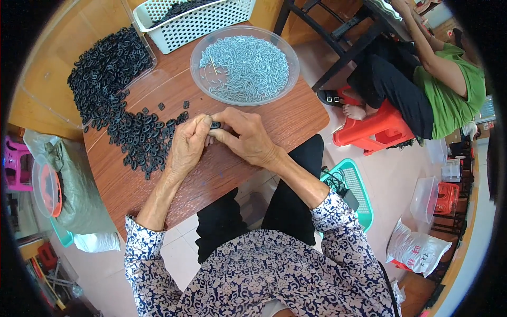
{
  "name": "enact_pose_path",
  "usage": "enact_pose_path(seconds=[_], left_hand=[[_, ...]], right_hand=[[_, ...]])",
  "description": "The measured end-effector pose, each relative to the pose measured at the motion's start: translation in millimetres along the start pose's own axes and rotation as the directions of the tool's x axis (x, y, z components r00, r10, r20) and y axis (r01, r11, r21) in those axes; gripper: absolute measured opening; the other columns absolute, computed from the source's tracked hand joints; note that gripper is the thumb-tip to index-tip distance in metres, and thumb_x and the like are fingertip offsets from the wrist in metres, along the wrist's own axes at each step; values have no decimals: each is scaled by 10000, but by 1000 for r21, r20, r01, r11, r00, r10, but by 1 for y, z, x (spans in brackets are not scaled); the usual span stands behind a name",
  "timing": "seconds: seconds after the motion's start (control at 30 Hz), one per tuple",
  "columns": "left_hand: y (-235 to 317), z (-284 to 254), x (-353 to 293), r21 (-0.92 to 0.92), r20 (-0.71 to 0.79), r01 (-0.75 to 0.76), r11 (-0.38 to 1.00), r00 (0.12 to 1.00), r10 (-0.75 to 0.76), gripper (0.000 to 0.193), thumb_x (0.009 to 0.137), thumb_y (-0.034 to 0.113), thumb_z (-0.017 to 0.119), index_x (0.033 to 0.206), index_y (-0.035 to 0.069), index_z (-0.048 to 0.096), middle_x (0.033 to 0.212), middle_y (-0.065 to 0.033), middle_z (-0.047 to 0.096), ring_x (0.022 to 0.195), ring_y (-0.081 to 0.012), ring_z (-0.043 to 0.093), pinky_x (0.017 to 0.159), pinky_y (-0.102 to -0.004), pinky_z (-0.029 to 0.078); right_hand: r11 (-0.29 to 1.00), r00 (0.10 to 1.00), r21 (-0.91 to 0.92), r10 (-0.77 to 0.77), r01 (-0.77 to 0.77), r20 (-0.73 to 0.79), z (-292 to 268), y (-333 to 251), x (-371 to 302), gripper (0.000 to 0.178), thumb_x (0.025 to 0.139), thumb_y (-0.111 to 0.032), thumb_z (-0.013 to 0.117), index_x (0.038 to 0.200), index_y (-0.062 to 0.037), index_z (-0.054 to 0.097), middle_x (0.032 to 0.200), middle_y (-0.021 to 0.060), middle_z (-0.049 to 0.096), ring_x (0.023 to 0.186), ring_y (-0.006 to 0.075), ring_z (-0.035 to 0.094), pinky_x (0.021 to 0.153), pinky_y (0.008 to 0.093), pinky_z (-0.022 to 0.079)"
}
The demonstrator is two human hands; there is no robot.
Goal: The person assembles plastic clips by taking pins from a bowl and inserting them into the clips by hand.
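Note:
My left hand (pixel 187 143) and my right hand (pixel 247 138) meet over the wooden table, their fingers pinched together. Between them shows a small black plastic piece (pixel 215 125); most of it is hidden by the fingers. Beside my left hand lies a loose spread of black oval plastic pieces (pixel 141 136), joining a larger heap (pixel 108 61) that spills from a clear tray. Beyond my hands stands a round clear bowl (pixel 291 79) of small silvery-blue pins (pixel 253 66), with a few thin yellowish sticks on top.
A white perforated basket (pixel 198 29) with black pieces stands at the table's (pixel 296 119) far edge. To the right, a person in a green shirt (pixel 449 95) sits on a red stool (pixel 377 129). A teal basket (pixel 364 195) is on the floor; a green sack (pixel 79 187) stands left.

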State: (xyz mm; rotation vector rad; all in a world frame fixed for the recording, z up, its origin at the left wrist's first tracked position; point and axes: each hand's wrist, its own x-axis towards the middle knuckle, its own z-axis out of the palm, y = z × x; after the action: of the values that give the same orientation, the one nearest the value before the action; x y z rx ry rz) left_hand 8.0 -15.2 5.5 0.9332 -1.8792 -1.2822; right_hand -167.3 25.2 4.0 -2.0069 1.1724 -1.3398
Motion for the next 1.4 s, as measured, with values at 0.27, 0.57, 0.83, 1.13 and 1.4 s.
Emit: enact_pose_path(seconds=[0.27, 0.57, 0.83, 1.13, 1.4], left_hand=[[2, 0, 2, -7, -28, -52, 999, 998, 52, 354, 1038, 229, 451, 769, 7, 507, 656, -27, 480, 613, -110, 456, 569, -298, 384], [7, 1, 0, -134, 19, 34, 990, 999, -31, 161, 962, 134, 535, 878, 11, 595, 734, -21, 574, 674, -93, 530, 614, -258, 434], [2, 7, -2, -203, 68, -9, 979, 997, 23, 144, 953, 81, 502, 867, 3, 588, 676, 0, 545, 619, -54, 505, 546, -240, 425], [14, -55, 4, 556, -224, -224, 801, 887, 404, 74, 849, 15, 591, 913, 8, 627, 848, -160, 596, 867, -316, 556, 784, -419, 463], [-19, -121, 15, 871, -3, -85, 484, 984, 178, 91, 860, 33, 550, 889, 11, 633, 846, -174, 551, 862, -320, 495, 815, -436, 421]], right_hand=[[924, 965, 278, 254, -262, 67, -9, -12, 7, 211, 888, -37, 681, 1093, 11, 669, 826, 49, 678, 672, 87, 596, 598, 242, 492], [888, 950, 357, 314, -289, -12, -5, -8, 11, 161, 943, -7, 612, 1089, 32, 665, 784, 8, 649, 658, 46, 562, 570, 203, 465], [983, 953, 176, 103, -54, -284, -33, -10, 200, 418, 941, -263, 598, 1218, 48, 609, 759, 95, 708, 653, 93, 636, 594, 271, 504], [961, 972, 236, 185, -147, -148, 2, -10, 64, 233, 1002, -102, 557, 1182, 30, 624, 820, 49, 656, 589, 54, 560, 498, 206, 448], [947, 957, 183, 282, -265, -72, -14, -15, -12, 210, 942, -51, 630, 1134, 32, 645, 714, 39, 624, 567, 65, 563, 491, 228, 460]])
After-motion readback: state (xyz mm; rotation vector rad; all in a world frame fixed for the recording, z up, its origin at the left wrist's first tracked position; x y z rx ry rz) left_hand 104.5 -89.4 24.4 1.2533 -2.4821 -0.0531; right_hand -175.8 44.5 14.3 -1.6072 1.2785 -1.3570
